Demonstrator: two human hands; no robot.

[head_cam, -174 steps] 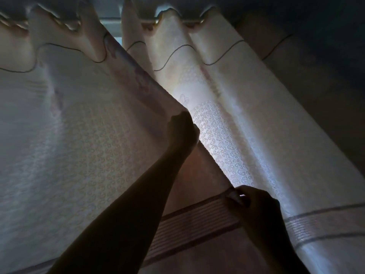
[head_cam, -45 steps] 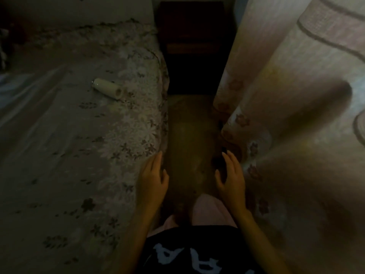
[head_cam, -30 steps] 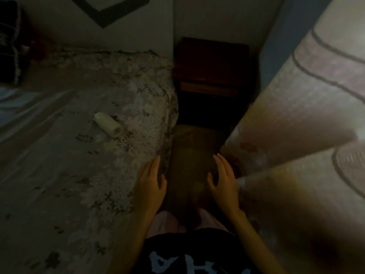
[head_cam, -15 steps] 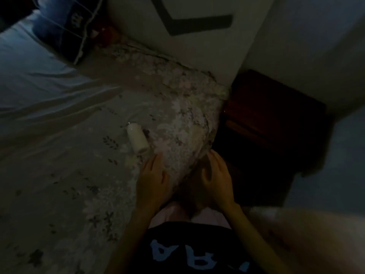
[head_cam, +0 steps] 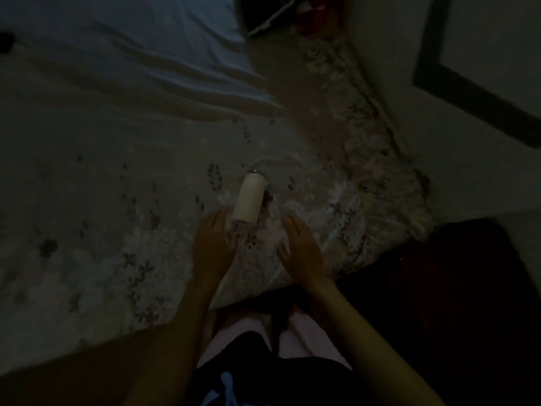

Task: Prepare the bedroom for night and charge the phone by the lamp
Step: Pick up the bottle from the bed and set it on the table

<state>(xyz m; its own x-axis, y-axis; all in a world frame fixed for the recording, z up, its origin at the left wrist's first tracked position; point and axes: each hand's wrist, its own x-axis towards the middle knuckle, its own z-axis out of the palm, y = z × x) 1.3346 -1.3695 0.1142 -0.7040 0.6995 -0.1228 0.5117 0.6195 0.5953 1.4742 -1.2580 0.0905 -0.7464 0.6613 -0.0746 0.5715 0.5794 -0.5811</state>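
A: Right, both hands are free now. The left hand is flat, fingers relaxed, holding nothing. The right hand is the same, spread loose over the bedspread.

B: Curtains?

A: Out of view. A few secs ago both hands were gripping the curtain fabric; since then the view has swung from the gap by the window round to the bed. I'd say the curtain step is prob done and the lamp/charging bit is next.

B: Where's the lamp?

A: A white cylinder lies on its side on the bedspread, just past the left fingertips, near touching, and ahead-left of the right hand. It could be the lamp, can't say for sure. A thin cord curls off its far end.

B: Phone?

A: Can't see one, too dark.

B: Anything else?

A: To the right of the right hand, a dark wood nightstand sits off the bed corner. Farther out, beyond the cylinder, there's a rumpled pale sheet, w/ a dark pillow at the top by the wall.

B: Next move?

A: Prob close the left hand round the cylinder. It's round, so it may roll on the soft cover.
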